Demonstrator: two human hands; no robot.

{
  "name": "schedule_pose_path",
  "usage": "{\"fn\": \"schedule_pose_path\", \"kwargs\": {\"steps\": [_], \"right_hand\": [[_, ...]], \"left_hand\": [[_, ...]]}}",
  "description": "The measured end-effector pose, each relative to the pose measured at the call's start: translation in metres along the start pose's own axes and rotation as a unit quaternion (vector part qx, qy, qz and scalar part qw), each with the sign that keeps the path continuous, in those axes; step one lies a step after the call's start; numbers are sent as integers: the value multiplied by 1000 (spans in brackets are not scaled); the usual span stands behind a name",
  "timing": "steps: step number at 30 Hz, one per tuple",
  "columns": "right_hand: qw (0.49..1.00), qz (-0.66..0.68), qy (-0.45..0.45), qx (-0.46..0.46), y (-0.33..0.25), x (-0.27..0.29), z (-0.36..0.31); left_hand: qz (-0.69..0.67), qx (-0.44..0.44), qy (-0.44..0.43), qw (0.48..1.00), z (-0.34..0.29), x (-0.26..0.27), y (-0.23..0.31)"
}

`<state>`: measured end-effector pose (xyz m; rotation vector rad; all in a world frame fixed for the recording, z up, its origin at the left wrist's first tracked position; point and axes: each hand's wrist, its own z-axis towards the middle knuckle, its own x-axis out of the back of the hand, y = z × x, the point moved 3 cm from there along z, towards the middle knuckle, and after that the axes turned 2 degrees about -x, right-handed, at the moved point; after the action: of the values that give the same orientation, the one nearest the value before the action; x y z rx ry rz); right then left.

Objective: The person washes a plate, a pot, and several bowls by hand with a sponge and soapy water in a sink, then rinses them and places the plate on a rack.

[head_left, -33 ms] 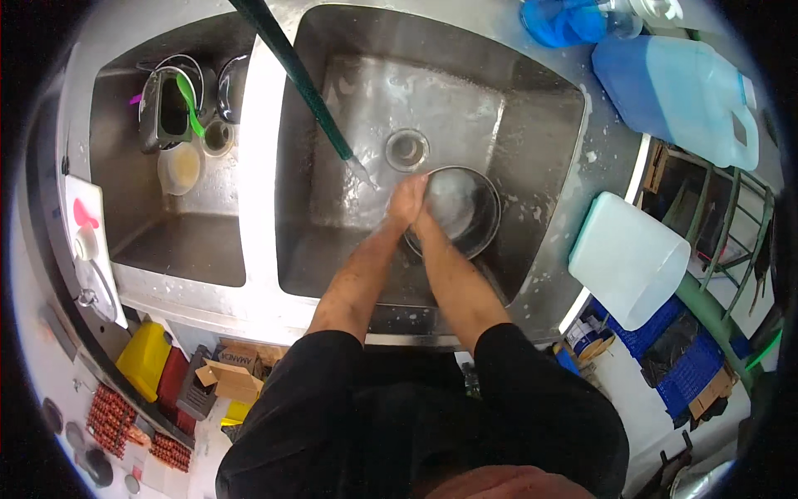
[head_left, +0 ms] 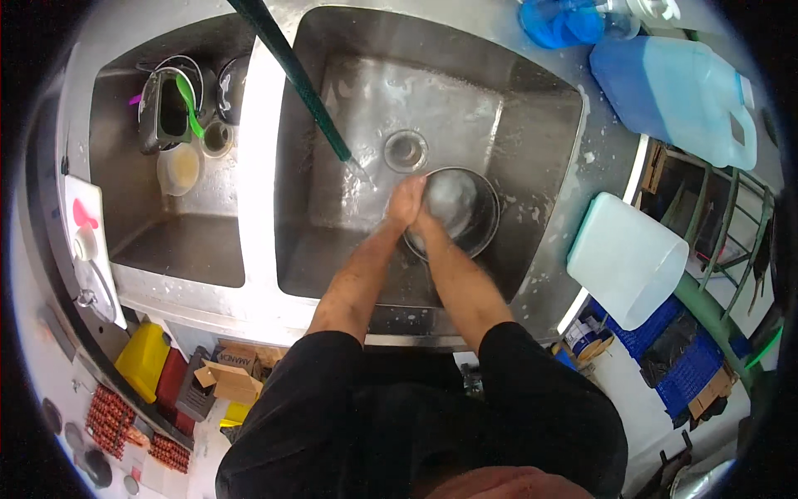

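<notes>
A round metal bowl (head_left: pixel 482 233) is in the right-hand basin of a steel sink (head_left: pixel 349 100), just right of the drain (head_left: pixel 406 152). My left hand (head_left: pixel 405 200) is closed at the bowl's left rim, its fingertips by the upper edge. Pressed close beside it is my right hand (head_left: pixel 426 223), at the bowl's lower left side. Its fingers are hidden, so whether it holds anything cannot be made out. A blurred, whitish rounded patch shows inside the bowl. Above and left of my hands, a dark green hose (head_left: pixel 307 91) ends in a pale tip pointing into the basin.
The left basin holds a metal container (head_left: pixel 150 116), a green spoon (head_left: pixel 188 93) and a pale yellow tub (head_left: pixel 179 169). On the right stand a jug of blue liquid (head_left: pixel 682 100) and a translucent plastic container (head_left: pixel 628 258). A white board (head_left: pixel 96 249) with a pink item lies left.
The whitish patch inside the bowl looks rounder and brighter. My right hand and forearm have shifted very slightly; the left hand stays at the rim.
</notes>
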<state>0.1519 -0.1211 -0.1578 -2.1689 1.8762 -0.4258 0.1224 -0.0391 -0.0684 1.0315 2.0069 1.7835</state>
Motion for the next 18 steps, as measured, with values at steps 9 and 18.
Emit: {"fn": "schedule_pose_path", "kwargs": {"steps": [9, 18], "right_hand": [[557, -712, -344, 254, -23, 72, -30], [-308, -851, -166, 392, -165, 64, -21]], "left_hand": [[53, 26, 41, 997, -6, -7, 11], [222, 62, -109, 967, -5, -11, -9]]}}
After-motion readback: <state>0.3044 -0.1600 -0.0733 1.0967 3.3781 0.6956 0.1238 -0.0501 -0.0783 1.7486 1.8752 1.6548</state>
